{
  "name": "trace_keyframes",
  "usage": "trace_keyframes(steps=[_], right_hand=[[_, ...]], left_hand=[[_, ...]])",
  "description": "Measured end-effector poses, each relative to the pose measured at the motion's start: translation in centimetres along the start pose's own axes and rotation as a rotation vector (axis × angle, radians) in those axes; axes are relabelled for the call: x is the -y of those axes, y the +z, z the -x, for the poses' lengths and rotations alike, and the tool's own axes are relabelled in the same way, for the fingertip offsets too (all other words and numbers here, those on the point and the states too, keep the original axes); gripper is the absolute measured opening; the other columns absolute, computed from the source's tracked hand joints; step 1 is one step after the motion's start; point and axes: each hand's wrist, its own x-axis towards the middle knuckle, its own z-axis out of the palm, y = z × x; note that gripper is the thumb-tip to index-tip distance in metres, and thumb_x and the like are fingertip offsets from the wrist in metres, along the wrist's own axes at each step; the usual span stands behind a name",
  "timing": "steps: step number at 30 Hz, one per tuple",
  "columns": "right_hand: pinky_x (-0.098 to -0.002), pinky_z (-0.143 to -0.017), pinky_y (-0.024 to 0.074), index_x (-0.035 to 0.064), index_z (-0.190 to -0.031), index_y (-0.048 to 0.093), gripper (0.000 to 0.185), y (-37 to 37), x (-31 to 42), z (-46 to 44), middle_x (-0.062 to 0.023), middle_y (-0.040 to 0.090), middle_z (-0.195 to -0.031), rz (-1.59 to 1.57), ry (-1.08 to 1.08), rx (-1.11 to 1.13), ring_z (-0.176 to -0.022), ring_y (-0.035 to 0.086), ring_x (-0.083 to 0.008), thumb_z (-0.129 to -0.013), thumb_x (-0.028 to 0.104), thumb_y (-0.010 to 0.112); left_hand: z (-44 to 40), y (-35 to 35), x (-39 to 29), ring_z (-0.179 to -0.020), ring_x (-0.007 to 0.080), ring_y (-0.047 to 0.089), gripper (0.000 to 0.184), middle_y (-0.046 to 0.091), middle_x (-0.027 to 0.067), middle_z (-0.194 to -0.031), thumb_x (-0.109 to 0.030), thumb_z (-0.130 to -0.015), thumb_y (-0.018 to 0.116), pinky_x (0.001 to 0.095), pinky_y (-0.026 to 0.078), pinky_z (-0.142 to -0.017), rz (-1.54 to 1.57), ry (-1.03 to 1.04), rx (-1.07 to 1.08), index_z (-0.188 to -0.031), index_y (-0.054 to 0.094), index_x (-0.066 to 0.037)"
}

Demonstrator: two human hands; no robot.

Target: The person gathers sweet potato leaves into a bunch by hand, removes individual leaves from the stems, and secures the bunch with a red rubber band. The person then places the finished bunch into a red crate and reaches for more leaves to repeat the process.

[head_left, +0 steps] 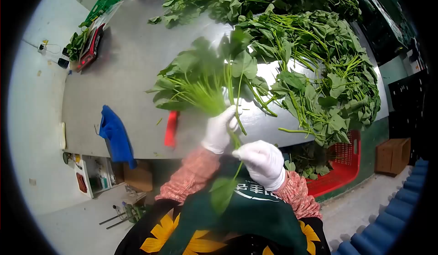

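Observation:
My left hand (220, 129), in a white glove, is closed around the stems of a bunch of leafy greens (196, 84). The bunch fans out away from me above the metal table, and its leaves are partly blurred. Close by on the right, my gloved right hand (262, 161) pinches a single leafy stem (237, 169), with its leaf (223, 195) hanging down in front of the dark green apron (255, 214). A large pile of the same greens (315, 63) covers the table's right side, near both hands.
On the metal table (137, 68) lie a blue cloth (114, 134) over the front edge, a red strip (171, 128) and a red scale (91, 47) bearing greens. Below the right edge stands a red crate (349, 164) with leaves inside. A cardboard box (392, 156) is further right.

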Motion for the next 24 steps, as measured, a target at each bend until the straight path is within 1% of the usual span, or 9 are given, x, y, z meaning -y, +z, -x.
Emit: trace_keyframes(steps=[3,5,9,10,14,16,19,22,24], right_hand=[[-0.0254,-0.060,0.0516,0.0011,-0.110,0.063,0.026,1.9,-4.0,0.7,-0.0079,0.067,-0.090,-0.242,0.474,-0.304,-0.069,0.065,-0.0150,-0.085,0.000,0.067],[-0.0226,-0.059,0.0501,-0.0020,-0.111,0.061,0.025,0.7,-5.0,-1.1,-0.0081,0.067,-0.092,-0.367,0.807,-0.188,-0.070,0.064,-0.0105,-0.087,0.000,0.067],[-0.0212,-0.064,0.0449,-0.0003,-0.101,0.066,0.015,0.9,-4.4,-2.7,-0.0001,0.061,-0.085,-0.572,0.761,-0.247,-0.070,0.053,-0.0058,-0.087,0.003,0.071],[-0.0232,-0.066,0.0455,-0.0002,-0.096,0.066,0.011,1.6,-5.3,-1.8,-0.0007,0.063,-0.085,-0.156,0.522,-0.263,-0.073,0.056,-0.0073,-0.086,0.001,0.070],[-0.0279,-0.072,0.0501,-0.0023,-0.090,0.068,0.007,0.7,-4.8,1.6,-0.0072,0.066,-0.090,-0.096,0.347,-0.339,-0.080,0.063,-0.0149,-0.084,-0.004,0.066],[-0.0307,-0.071,0.0507,0.0011,-0.097,0.066,0.010,-2.1,-1.7,0.7,-0.0070,0.064,-0.090,-0.449,0.676,-0.610,-0.080,0.062,-0.0142,-0.092,0.010,0.066],[-0.0321,-0.089,0.0531,0.0004,-0.126,0.056,0.034,-6.4,-7.6,6.3,-0.0064,0.065,-0.117,-1.196,0.541,-1.024,-0.100,0.063,-0.0172,-0.099,0.022,0.058],[-0.0372,-0.106,0.0485,-0.0040,-0.149,0.020,0.063,-7.2,-6.8,5.3,-0.0196,0.043,-0.144,-1.559,0.549,-0.972,-0.116,0.058,-0.0262,-0.100,0.018,0.053],[-0.0298,-0.092,0.0516,-0.0057,-0.147,0.026,0.064,-5.5,-5.9,4.3,-0.0205,0.049,-0.137,-1.175,0.792,-0.779,-0.105,0.061,-0.0191,-0.098,0.018,0.059]], left_hand=[[0.4,-0.3,0.9,-0.054,0.0057,0.045,0.016,0.056,-0.0022,-0.074,-0.006,-0.093,0.060,0.0207,0.037,-0.050,0.010,0.082,0.120,-0.110,0.060,-0.004],[1.0,-0.4,1.1,-0.058,0.0075,0.049,0.019,0.056,-0.0019,-0.075,-0.006,-0.094,0.061,0.0215,0.039,-0.052,-0.132,0.031,0.089,-0.113,0.060,-0.004],[1.6,-0.3,1.2,-0.062,0.0066,0.051,0.018,0.060,0.0000,-0.077,-0.008,-0.094,0.062,0.0199,0.039,-0.053,-0.231,0.081,0.148,-0.110,0.062,-0.001],[1.8,0.3,0.8,-0.062,0.0064,0.052,0.016,0.060,-0.0003,-0.077,-0.008,-0.094,0.062,0.0197,0.039,-0.053,-0.177,0.079,0.063,-0.108,0.062,-0.001],[-0.4,-1.8,-0.4,-0.058,0.0073,0.050,0.019,0.064,0.0033,-0.092,-0.009,-0.096,0.057,0.0221,0.040,-0.051,0.051,0.081,0.051,-0.113,0.058,-0.001],[-1.4,-3.8,-1.2,-0.053,0.0049,0.038,0.015,0.063,0.0027,-0.088,-0.012,-0.097,0.056,0.0217,0.032,-0.046,0.166,0.071,0.045,-0.109,0.058,-0.004],[-1.3,-5.1,-2.0,-0.053,0.0064,0.039,0.018,0.056,0.0036,-0.086,-0.011,-0.098,0.052,0.0216,0.032,-0.047,0.348,0.053,0.150,-0.114,0.056,-0.002],[-0.9,-4.5,-2.4,-0.053,0.0073,0.037,0.020,0.050,0.0022,-0.080,-0.016,-0.100,0.051,0.0223,0.031,-0.047,0.347,0.035,0.214,-0.115,0.054,-0.003],[-0.7,-4.1,-2.4,-0.053,0.0078,0.036,0.019,0.046,0.0009,-0.076,-0.020,-0.101,0.050,0.0227,0.031,-0.047,0.307,0.029,0.249,-0.111,0.055,-0.005]])
